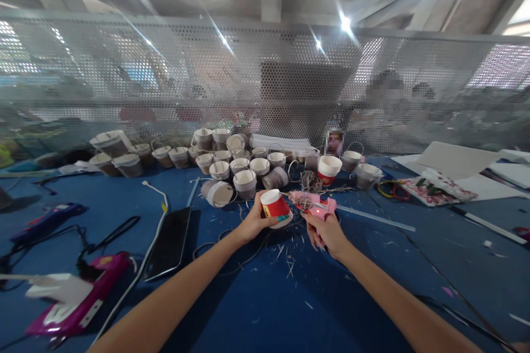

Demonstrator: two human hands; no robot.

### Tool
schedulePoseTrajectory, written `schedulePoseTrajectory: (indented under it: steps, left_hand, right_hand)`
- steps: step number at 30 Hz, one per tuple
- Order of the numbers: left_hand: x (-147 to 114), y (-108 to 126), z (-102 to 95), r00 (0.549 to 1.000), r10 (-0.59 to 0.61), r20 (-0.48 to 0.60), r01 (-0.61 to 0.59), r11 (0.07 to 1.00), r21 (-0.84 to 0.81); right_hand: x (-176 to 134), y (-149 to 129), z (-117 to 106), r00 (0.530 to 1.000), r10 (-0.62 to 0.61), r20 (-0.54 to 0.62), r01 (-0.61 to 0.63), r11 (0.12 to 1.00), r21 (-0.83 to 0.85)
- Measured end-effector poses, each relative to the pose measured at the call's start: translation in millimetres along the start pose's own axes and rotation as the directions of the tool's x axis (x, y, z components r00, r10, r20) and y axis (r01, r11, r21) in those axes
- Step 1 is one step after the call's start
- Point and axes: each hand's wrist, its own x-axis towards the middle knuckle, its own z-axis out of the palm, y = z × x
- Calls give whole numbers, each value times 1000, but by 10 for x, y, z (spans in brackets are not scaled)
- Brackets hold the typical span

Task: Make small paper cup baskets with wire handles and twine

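Cup edge near glue gun, roomy tabletop

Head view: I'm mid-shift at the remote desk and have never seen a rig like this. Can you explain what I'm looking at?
There is no machine at work here, just one person's two bare hands. The single picture comes from a camera worn on that person's head, looking forward and down. The left hand holds a red-and-white cup; the right hand grips a pink glue gun, its nozzle towards the cup. On the blue table lie a dark phone and a magenta power strip. Beyond the hands sit many small grey buckets, and behind them stands a perforated screen.
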Motion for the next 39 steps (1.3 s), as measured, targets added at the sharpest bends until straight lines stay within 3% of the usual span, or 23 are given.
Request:
schedulePoseTrajectory:
  steps: [17, 21, 23, 25, 27, 29, 32, 37, 39]
  left_hand:
    - [8, -15, -24, 996, 62, 58, -62, 998, -3]
    - [6, -10, -8, 994, 92, 50, -93, 996, 9]
    - [9, -22, -10, 995, 94, 15, -95, 995, 24]
    - [16, -38, -20, 994, 106, -23, -105, 994, 38]
    - [27, -48, -29, 991, 122, -49, -119, 991, 56]
    - [37, -42, -29, 989, 134, -58, -129, 988, 86]
    - [48, -9, -16, 988, 146, -51, -136, 977, 161]
    - [67, 0, -23, 971, 208, -120, -176, 956, 236]
    - [79, -32, -43, 962, 230, -147, -197, 958, 211]
  right_hand:
    - [27, 10, -11, 999, -2, -34, 1, 999, -41]
    - [79, -32, -122, 986, -69, -154, 26, 964, -266]
    - [106, -86, -229, 954, -142, -264, -22, 846, -533]
    - [122, -153, -349, 918, -250, -309, -108, 591, -800]
    - [127, -218, -463, 878, -322, -355, -243, 339, -909]
    - [127, -268, -558, 840, -319, -439, -385, 220, -896]
    - [141, -298, -668, 780, -228, -582, -543, 215, -812]
    - [217, -231, -848, 588, -251, -769, -733, 234, -638]
    - [236, -197, -917, 568, -264, -779, -746, 234, -623]
